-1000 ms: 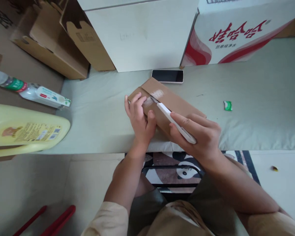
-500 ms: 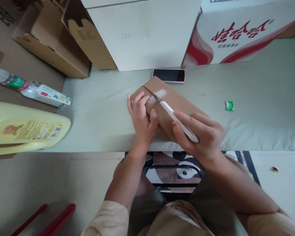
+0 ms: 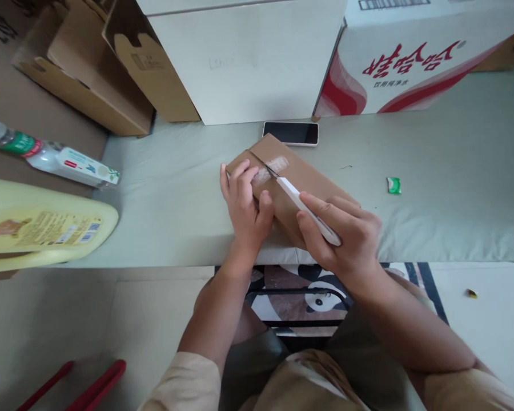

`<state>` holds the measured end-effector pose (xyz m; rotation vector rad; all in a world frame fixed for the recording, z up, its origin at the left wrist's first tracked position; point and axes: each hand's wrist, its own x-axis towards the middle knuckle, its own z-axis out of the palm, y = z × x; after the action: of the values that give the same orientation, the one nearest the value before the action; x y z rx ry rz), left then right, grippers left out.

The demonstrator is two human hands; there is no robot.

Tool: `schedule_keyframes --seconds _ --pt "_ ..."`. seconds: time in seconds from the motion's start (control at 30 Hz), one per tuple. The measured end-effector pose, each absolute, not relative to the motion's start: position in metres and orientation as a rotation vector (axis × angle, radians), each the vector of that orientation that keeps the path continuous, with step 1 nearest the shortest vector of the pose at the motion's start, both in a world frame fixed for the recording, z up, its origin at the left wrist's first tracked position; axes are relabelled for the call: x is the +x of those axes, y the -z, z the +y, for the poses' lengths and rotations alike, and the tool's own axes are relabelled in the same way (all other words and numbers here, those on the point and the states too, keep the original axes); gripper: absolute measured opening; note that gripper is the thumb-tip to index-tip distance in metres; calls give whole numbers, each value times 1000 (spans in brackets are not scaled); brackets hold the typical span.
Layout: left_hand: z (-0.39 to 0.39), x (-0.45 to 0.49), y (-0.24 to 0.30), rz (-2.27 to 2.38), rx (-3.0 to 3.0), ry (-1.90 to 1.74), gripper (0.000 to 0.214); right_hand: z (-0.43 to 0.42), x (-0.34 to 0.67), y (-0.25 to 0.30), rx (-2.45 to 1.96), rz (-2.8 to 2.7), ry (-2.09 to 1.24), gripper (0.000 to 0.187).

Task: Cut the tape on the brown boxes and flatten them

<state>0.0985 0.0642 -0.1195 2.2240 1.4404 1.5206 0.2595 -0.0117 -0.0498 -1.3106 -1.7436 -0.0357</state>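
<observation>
A brown cardboard box (image 3: 312, 174) lies at a slant on the pale green cloth surface. My left hand (image 3: 249, 200) grips its left end, fingers over the top and thumb on the near side. In my right hand (image 3: 342, 228) is a white utility knife (image 3: 308, 210), held with the index finger along its handle. The knife's blade touches the box top at the seam, beside a whitish strip of tape (image 3: 279, 165). The underside of the box is hidden.
A phone (image 3: 291, 133) lies just behind the box. Large white cartons (image 3: 248, 63) stand along the back. To the left are a yellow jug (image 3: 47, 220), a clear bottle (image 3: 43, 157) and open cardboard boxes (image 3: 98, 85). A small green wrapper (image 3: 394, 185) lies to the right.
The whole view has shifted slightly. The knife and both hands keep nearly the same place on the box, the blade still at the seam by the tape.
</observation>
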Motion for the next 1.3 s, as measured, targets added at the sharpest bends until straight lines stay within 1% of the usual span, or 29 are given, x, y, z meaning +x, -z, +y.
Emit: schedule_keyframes --seconds 0.23,0.53,0.7,0.87,0.9,0.97,1.07,1.13,1.23,1.3 --pt "63 98 120 1456 2217 -1491 46 -16 270 51 -1203 -1744 -45 24" --pt "63 100 122 1432 2227 -1528 43 -12 261 48 -1290 -1743 -55 22" --pt "63 99 122 1402 2237 -1567 40 -13 265 48 -1249 -1727 -85 21" --pt "63 95 123 1404 2227 -1581 40 -34 276 38 -1258 -1555 -206 13" --pt "63 95 123 1413 2230 -1581 40 -37 277 36 -1280 -1508 -247 13" --pt "63 93 124 1429 2232 -1572 42 -38 277 37 -1283 -1385 -259 19" --pt "62 90 126 1423 2196 -1552 45 -22 282 49 -1218 -1152 -67 31" --pt "62 85 128 1393 2161 -1544 47 -4 293 63 -1252 -1092 41 29" --pt "66 76 136 1330 2104 -1595 48 19 317 90 -1496 -1273 70 23" --pt "70 69 141 1302 2040 -1654 48 27 331 109 -1704 -1432 -10 26"
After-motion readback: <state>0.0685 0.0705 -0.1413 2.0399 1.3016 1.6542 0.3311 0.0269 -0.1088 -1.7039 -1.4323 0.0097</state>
